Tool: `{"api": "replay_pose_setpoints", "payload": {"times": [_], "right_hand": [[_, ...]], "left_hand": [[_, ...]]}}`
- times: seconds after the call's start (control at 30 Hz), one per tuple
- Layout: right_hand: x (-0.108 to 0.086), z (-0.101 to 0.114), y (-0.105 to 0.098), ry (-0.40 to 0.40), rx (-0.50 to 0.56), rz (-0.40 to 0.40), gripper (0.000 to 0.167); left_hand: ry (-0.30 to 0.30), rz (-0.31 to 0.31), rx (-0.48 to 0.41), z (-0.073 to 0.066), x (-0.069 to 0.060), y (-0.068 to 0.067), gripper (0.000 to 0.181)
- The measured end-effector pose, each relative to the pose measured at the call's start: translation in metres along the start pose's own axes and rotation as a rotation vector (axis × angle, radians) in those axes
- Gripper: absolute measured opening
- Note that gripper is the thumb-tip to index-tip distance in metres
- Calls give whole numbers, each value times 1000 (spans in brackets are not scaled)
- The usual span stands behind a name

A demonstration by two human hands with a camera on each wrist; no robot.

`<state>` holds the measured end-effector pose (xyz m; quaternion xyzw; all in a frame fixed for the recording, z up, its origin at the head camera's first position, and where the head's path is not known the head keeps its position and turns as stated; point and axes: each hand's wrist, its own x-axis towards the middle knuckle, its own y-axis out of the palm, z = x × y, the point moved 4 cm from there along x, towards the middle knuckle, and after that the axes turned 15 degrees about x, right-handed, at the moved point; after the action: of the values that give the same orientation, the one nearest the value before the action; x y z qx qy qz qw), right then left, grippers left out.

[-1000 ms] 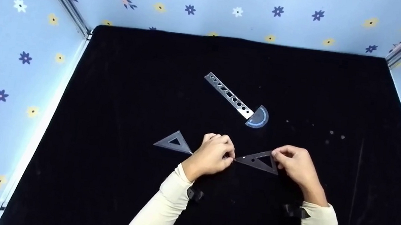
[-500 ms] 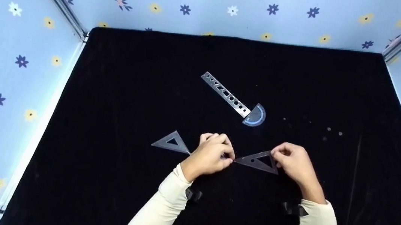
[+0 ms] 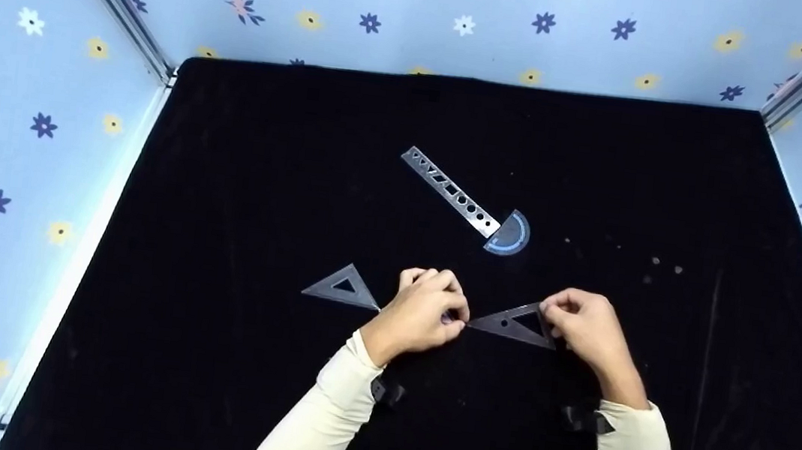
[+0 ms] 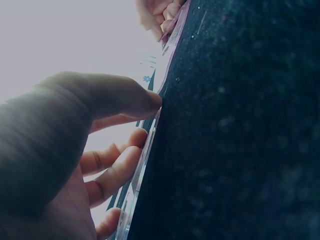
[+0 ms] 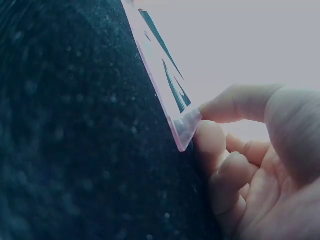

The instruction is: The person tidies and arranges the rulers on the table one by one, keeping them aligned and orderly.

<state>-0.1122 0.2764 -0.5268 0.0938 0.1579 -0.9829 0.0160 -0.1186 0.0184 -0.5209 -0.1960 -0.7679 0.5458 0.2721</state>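
Lying on the black cloth [image 3: 264,164] are four drawing tools that can be clearly named: one longer set square [image 3: 513,330], one shorter set square [image 3: 344,295], one ruler [image 3: 456,194] and one protractor [image 3: 509,233]. The longer set square, cut with one triangular window and one round hole, is placed at the near right. Its far right corner is pinched between thumb and forefinger of the right hand [image 3: 589,326]. Its left tip is directed to the thumb and forefinger of the left hand [image 3: 425,311], just beside them. By the bent left fingers and thumb, one clear strip [image 4: 132,200] is gripped; it is mostly covered from above, so which tool it is cannot be told. The shorter set square, with one triangular window, is found to the left, its right tip just beside the left wrist. Farther away, near the middle, the ruler is laid slantwise, with one row of shaped cut-outs, and its near right end is met by the protractor's straight edge.
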Motion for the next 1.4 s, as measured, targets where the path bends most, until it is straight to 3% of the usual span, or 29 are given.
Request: {"api": "replay_pose_setpoints", "payload": {"times": [0.8, 1.4], "right_hand": [[4, -4, -1, -9, 95, -22, 15], [5, -6, -3, 33, 160, -16, 21]], "left_hand": [[-12, 9, -18, 2, -1, 0, 4], [-36, 2, -13, 0, -1, 1, 6]]}}
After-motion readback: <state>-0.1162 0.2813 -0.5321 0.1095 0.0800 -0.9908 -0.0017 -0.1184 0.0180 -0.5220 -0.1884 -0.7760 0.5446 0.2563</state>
